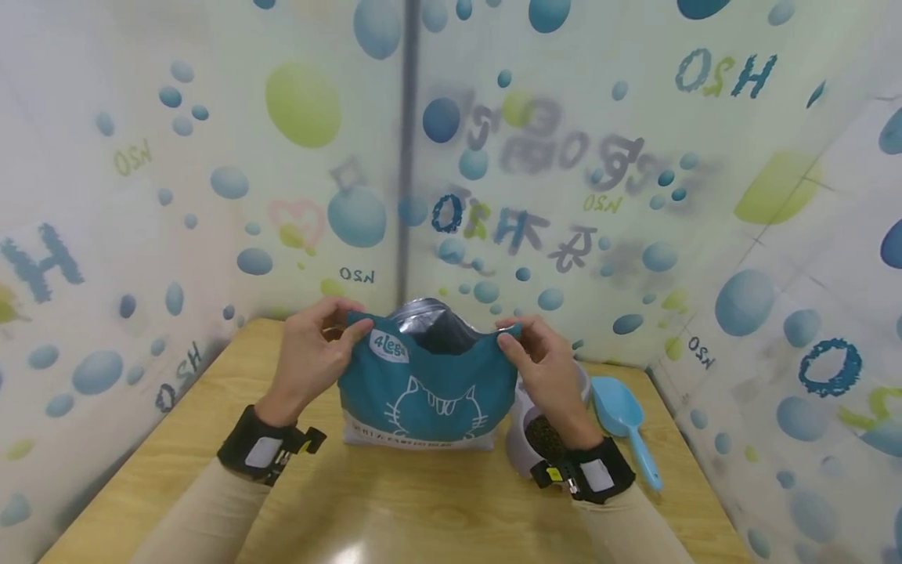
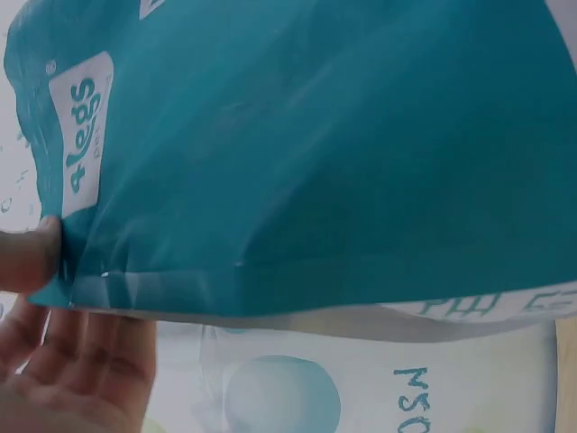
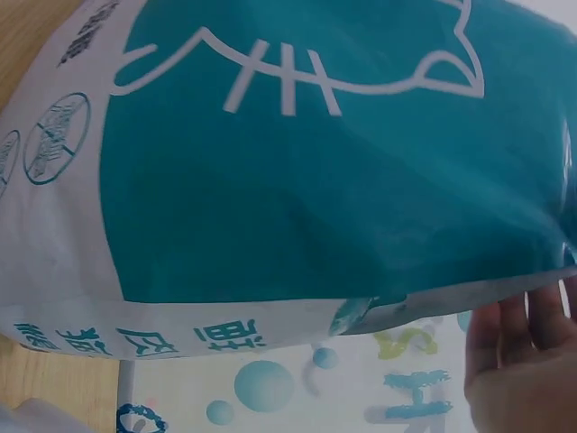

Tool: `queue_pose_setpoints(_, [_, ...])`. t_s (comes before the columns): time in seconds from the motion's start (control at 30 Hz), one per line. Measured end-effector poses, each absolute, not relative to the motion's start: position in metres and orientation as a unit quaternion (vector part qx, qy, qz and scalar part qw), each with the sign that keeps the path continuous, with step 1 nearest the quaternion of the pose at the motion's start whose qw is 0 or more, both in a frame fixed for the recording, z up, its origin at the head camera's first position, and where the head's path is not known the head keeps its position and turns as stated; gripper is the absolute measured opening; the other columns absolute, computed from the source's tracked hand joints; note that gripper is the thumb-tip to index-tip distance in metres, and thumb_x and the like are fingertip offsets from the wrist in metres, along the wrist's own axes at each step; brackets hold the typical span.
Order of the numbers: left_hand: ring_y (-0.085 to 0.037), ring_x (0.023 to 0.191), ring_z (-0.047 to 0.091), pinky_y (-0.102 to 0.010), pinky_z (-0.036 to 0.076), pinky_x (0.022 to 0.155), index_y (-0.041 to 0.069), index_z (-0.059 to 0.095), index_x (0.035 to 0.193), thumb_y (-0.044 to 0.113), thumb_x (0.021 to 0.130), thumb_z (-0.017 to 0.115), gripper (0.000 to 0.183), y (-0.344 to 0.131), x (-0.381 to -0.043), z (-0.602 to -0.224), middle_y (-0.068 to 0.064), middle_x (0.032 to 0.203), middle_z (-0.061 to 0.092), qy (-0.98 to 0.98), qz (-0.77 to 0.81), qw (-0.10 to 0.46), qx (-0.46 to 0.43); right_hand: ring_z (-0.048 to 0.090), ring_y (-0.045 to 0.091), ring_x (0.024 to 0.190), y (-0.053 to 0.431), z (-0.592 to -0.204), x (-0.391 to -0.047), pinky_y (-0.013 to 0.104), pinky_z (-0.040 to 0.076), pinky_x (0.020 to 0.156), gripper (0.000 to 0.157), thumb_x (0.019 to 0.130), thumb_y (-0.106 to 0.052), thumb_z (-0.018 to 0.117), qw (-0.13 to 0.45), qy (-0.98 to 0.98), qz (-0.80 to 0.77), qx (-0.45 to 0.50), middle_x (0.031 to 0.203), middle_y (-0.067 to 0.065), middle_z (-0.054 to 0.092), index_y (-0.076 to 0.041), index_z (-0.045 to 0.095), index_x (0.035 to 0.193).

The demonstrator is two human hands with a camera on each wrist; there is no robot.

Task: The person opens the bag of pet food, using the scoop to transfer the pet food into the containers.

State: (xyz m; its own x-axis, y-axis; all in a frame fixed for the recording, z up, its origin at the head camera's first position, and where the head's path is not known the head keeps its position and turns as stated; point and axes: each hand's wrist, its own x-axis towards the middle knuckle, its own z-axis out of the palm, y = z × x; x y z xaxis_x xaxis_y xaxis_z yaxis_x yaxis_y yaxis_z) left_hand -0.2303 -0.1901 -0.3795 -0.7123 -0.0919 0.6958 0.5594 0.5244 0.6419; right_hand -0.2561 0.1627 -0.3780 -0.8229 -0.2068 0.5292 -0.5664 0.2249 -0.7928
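Observation:
A teal and white pet food bag with a cat outline stands on the table, its mouth gaping and showing a silver lining. My left hand pinches the bag's upper left corner between thumb and fingers. At the upper right corner, my right hand pinches the rim the same way. The left wrist view has the thumb on the bag's front and the fingers behind it. In the right wrist view, fingers show behind the bag's edge; the thumb is out of sight there.
Partly hidden behind my right wrist is a pale container with brown kibble in it. A light blue scoop lies to its right on the wooden table. Walls printed with bubbles enclose the table's back and sides.

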Motion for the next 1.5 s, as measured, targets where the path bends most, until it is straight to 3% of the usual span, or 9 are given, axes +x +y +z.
queue_pose_setpoints(0.1, [-0.030, 0.101, 0.086, -0.009, 0.060, 0.090, 0.004, 0.081, 0.124, 0.009, 0.108, 0.084, 0.017, -0.190, -0.229, -0.379, -0.014, 0.112, 0.088, -0.808, -0.471, 0.319, -0.155, 0.078, 0.012, 0.112, 0.159, -0.379, -0.259, 0.023, 0.062, 0.104, 0.015, 0.112, -0.018, 0.080, 0.156, -0.774, 0.552, 0.269, 0.120, 0.009, 0.083, -0.009, 0.081, 0.124])
queue_pose_setpoints(0.27, [-0.016, 0.098, 0.084, -0.014, 0.064, 0.088, 0.009, 0.083, 0.124, 0.014, 0.105, 0.088, 0.020, -0.190, -0.232, -0.378, -0.007, 0.116, 0.089, -0.810, -0.469, 0.302, -0.182, 0.074, 0.015, 0.089, 0.154, -0.379, -0.261, 0.026, 0.062, 0.086, 0.014, 0.110, -0.017, 0.082, 0.161, -0.769, 0.562, 0.259, 0.096, 0.008, 0.078, -0.006, 0.080, 0.102])
queue_pose_setpoints(0.37, [-0.007, 0.086, 0.075, -0.016, 0.059, 0.076, 0.016, 0.086, 0.122, 0.018, 0.102, 0.093, 0.021, -0.188, -0.234, -0.375, -0.003, 0.114, 0.090, -0.813, -0.462, 0.295, -0.197, 0.075, 0.013, 0.090, 0.151, -0.379, -0.261, 0.024, 0.062, 0.087, 0.011, 0.109, -0.010, 0.082, 0.171, -0.759, 0.575, 0.252, 0.096, 0.006, 0.078, -0.003, 0.079, 0.101])
queue_pose_setpoints(0.57, [-0.010, 0.067, 0.058, -0.022, 0.040, 0.058, 0.017, 0.090, 0.109, 0.016, 0.097, 0.097, 0.013, -0.183, -0.236, -0.372, -0.002, 0.099, 0.089, -0.804, -0.460, 0.326, -0.188, 0.072, 0.009, 0.093, 0.148, -0.380, -0.264, 0.022, 0.059, 0.088, 0.010, 0.108, -0.002, 0.079, 0.185, -0.731, 0.610, 0.244, 0.097, -0.006, 0.076, 0.006, 0.075, 0.103])
queue_pose_setpoints(0.77, [-0.009, 0.076, 0.070, -0.016, 0.050, 0.064, 0.013, 0.089, 0.098, 0.006, 0.095, 0.096, 0.011, -0.176, -0.238, -0.373, -0.005, 0.094, 0.089, -0.785, -0.468, 0.364, -0.180, 0.074, 0.011, 0.101, 0.152, -0.381, -0.267, 0.022, 0.062, 0.094, 0.012, 0.112, -0.006, 0.075, 0.157, -0.728, 0.614, 0.261, 0.107, -0.009, 0.077, 0.005, 0.074, 0.116])
queue_pose_setpoints(0.93, [-0.011, 0.082, 0.074, -0.015, 0.053, 0.070, 0.011, 0.090, 0.098, 0.003, 0.095, 0.095, 0.010, -0.175, -0.238, -0.373, -0.006, 0.096, 0.090, -0.785, -0.470, 0.363, -0.179, 0.081, 0.014, 0.112, 0.156, -0.379, -0.268, 0.029, 0.068, 0.099, 0.020, 0.107, -0.014, 0.086, 0.121, -0.739, 0.602, 0.276, 0.115, -0.007, 0.084, -0.006, 0.085, 0.126])
queue_pose_setpoints(1.1, [-0.005, 0.063, 0.058, -0.013, 0.039, 0.058, 0.012, 0.093, 0.104, 0.003, 0.098, 0.092, 0.011, -0.181, -0.236, -0.370, -0.007, 0.095, 0.090, -0.800, -0.447, 0.357, -0.183, 0.083, 0.016, 0.109, 0.152, -0.374, -0.270, 0.031, 0.069, 0.097, 0.016, 0.102, -0.013, 0.091, 0.122, -0.738, 0.615, 0.251, 0.106, -0.007, 0.087, -0.006, 0.090, 0.117])
queue_pose_setpoints(1.33, [0.013, 0.086, 0.074, -0.003, 0.054, 0.078, 0.005, 0.093, 0.105, -0.001, 0.099, 0.090, 0.010, -0.190, -0.237, -0.374, -0.014, 0.101, 0.092, -0.791, -0.459, 0.371, -0.162, 0.082, 0.011, 0.094, 0.150, -0.374, -0.272, 0.025, 0.065, 0.084, 0.012, 0.100, -0.009, 0.092, 0.177, -0.748, 0.603, 0.215, 0.101, 0.011, 0.087, 0.000, 0.088, 0.106])
queue_pose_setpoints(1.5, [0.007, 0.074, 0.070, -0.007, 0.046, 0.063, 0.006, 0.094, 0.103, -0.001, 0.098, 0.091, 0.009, -0.194, -0.236, -0.373, -0.012, 0.097, 0.091, -0.799, -0.449, 0.368, -0.156, 0.081, 0.005, 0.091, 0.157, -0.374, -0.273, 0.022, 0.064, 0.085, 0.013, 0.101, -0.013, 0.092, 0.176, -0.760, 0.589, 0.212, 0.094, 0.000, 0.087, -0.002, 0.089, 0.107])
